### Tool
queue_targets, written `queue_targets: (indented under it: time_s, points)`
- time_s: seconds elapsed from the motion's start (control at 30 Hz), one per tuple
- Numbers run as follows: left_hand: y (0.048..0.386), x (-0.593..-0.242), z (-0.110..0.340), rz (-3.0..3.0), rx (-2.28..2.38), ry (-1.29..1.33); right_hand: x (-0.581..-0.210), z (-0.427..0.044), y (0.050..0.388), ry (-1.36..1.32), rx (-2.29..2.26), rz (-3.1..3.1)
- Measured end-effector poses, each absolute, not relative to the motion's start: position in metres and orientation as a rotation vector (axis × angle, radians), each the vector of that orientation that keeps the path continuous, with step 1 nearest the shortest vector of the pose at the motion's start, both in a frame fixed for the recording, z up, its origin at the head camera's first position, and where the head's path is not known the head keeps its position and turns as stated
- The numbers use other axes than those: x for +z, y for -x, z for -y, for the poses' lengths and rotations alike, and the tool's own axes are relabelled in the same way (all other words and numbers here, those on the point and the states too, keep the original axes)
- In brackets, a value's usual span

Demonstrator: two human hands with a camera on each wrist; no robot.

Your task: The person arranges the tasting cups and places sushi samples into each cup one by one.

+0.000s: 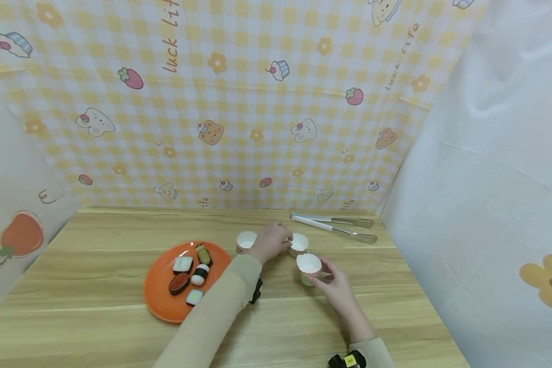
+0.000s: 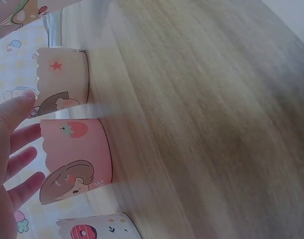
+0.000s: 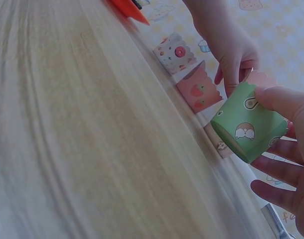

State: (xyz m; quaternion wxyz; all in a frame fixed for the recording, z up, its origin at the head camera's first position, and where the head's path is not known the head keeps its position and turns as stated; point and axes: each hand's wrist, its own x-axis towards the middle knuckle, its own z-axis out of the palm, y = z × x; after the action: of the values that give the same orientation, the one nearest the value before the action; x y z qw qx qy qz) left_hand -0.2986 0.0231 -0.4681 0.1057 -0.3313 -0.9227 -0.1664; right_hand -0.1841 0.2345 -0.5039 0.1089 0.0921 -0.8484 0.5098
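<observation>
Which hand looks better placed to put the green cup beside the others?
Probably the right hand: it already holds the green cup, near the row of cups. The left hand is occupied by the pink cup.

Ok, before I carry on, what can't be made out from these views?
Head: the orange plate's lower right part, behind the left sleeve.
Head: most of the pink cup, behind the left hand.
Left wrist: part of the donut-print cup, cut off by the bottom edge.
Right wrist: most of the beige cup, behind the green cup.
Right wrist: part of the tongs, past the bottom edge.
</observation>
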Motion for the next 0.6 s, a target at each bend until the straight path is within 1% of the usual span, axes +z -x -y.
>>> queue_targets:
  time_s: [0.6]
  points:
    - [0.2927,-0.4629,-0.02,2.687,-0.538,0.986,-0.5051,-0.2317,0.1845,-0.254,1.479,2.502]
